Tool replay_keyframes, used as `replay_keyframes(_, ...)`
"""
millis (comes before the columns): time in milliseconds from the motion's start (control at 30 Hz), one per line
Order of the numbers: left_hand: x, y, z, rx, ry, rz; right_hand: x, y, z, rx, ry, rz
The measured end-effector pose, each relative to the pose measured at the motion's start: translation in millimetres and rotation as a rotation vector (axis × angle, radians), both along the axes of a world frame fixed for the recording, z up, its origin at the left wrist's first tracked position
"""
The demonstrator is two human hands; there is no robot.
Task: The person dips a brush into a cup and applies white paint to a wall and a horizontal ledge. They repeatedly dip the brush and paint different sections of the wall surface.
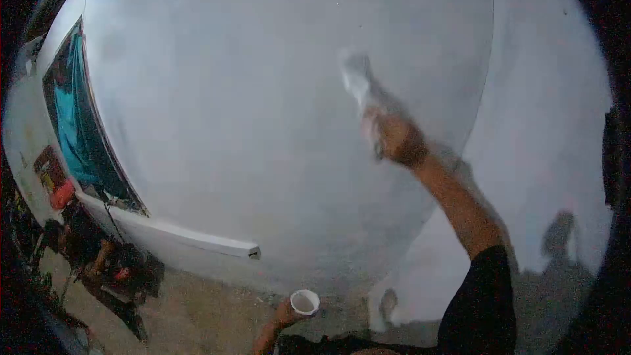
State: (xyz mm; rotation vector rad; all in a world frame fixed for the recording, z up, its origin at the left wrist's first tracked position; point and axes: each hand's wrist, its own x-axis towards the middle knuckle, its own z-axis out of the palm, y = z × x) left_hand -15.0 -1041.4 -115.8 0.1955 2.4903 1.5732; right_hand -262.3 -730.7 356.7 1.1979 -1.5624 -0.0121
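Note:
My right hand (397, 138) is raised against the pale wall (263, 92), fingers wrapped round a paintbrush (355, 79). Motion smears the white-coated brush, whose head points up and left close to the wall surface. Low in the view, my left hand (286, 314) grips a white cup (305, 292) from its left side. The cup's round mouth faces up toward me, and its inside looks greyish-white.
A window with a teal curtain (69, 115) is in the wall at left. A white ledge (197, 240) juts out below it. People (108, 269) sit at lower left on the floor. A wall corner runs down the right side.

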Motion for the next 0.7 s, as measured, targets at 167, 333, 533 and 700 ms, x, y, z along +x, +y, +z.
replay_keyframes(167,1.3,3.9,-1.0,-0.010,-0.001,-0.017,29.2,-8.4,-160.8,0.135,-0.353,-0.015)
replay_keyframes(333,3.7,-10.1,7.5,-0.016,-0.027,-0.043,46.6,-47.5,-252.7,0.028,-0.569,0.066)
replay_keyframes(533,47.1,-23.8,15.9,-0.049,-0.103,-0.034,101.9,-58.2,-371.4,-0.424,-0.809,0.052)
replay_keyframes(700,83.8,-71.2,16.2,-0.048,-0.124,0.002,211.6,-86.8,-368.1,-1.190,-1.385,-0.041)
